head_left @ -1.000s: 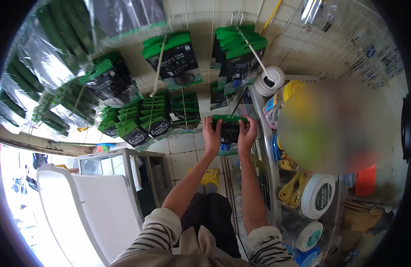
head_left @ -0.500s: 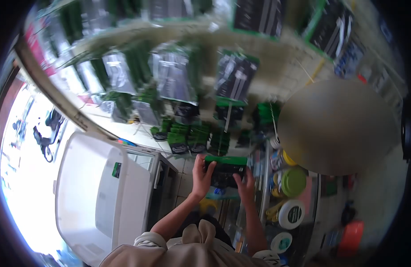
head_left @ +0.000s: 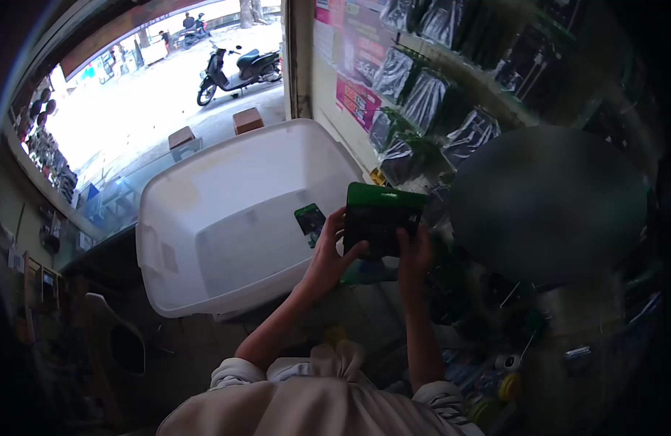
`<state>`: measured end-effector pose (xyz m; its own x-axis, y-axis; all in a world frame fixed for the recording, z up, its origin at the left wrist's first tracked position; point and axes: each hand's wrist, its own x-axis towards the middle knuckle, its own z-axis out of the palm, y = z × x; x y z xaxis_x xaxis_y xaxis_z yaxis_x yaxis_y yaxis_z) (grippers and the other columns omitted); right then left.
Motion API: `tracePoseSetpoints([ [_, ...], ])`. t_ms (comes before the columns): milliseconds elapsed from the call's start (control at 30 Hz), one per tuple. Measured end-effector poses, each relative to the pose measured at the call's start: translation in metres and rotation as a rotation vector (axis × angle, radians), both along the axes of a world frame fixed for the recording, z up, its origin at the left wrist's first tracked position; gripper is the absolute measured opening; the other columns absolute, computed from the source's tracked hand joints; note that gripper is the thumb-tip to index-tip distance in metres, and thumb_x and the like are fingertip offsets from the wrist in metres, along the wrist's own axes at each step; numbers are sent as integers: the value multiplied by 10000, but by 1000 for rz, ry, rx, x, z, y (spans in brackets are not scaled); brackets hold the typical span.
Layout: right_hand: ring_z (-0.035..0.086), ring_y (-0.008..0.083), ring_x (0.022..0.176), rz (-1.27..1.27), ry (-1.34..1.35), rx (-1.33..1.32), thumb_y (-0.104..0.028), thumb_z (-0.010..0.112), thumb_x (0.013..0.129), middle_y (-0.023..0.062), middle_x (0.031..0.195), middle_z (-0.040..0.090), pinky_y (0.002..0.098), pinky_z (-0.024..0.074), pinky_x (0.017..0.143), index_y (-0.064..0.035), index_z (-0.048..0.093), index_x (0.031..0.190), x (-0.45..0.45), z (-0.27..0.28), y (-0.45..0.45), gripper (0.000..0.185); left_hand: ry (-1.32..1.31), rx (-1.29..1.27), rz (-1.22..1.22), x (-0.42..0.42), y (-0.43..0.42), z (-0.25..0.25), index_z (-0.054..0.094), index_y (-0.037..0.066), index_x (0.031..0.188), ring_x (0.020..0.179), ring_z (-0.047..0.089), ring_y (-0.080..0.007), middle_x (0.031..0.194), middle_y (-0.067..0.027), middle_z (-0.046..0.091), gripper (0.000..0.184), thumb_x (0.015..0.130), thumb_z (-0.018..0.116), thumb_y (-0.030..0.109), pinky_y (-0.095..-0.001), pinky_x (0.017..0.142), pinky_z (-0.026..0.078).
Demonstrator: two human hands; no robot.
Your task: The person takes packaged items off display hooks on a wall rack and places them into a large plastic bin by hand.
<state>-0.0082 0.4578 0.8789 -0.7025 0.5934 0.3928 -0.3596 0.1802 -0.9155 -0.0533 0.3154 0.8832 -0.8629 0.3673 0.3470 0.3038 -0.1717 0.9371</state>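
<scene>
My left hand (head_left: 327, 247) and my right hand (head_left: 415, 254) hold a black packet with a green top strip and a hang hole (head_left: 383, 218) by its two sides, thumbs on the near face. Below it shows a green-edged piece (head_left: 372, 271), perhaps another packet; I cannot tell if it is held too. To the left stands a large white plastic tub (head_left: 255, 160). A small green-and-black packet (head_left: 307, 216) lies inside, near its right side, close to my left hand.
Clear-wrapped packets (head_left: 424, 98) hang in rows on the wall at the right. A glass counter (head_left: 121, 196) runs behind the tub. Outside the doorway a scooter (head_left: 241, 73) is parked. A chair (head_left: 118, 330) stands at lower left, and a blurred patch hides the right side.
My view has swung left, from the wall of hanging packets to the tub and doorway. Both hands still hold the packet, now beside the tub's right side.
</scene>
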Motion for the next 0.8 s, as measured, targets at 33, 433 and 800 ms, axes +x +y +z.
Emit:
tracePoseSetpoints([
  [33,484,75,731,72,36,-19,-120,577,806,22,773,537,223,401,660,6,511,885,-22,1,-6,163,36,-116,26,-8,-11,-6,275,49,1226,939,513,-184,1073,-129,461,570,759,601,84,-301,798,419],
  [433,566,235,871,462,-543,284,-182,556,789,155,946,575,315,419,753,26,466,1032,-222,-105,-46,332,-448,-242,423,-152,-58,-124,261,16,1217,852,566,-166,959,-123,507,580,746,597,61,-263,664,478],
  [800,534,381,899,504,-1114,673,-105,554,705,251,928,551,411,423,789,40,418,1012,-335,-326,-20,366,-664,-520,522,-226,-14,-339,281,-41,1150,901,529,-376,954,-234,538,611,658,626,69,-394,755,427],
])
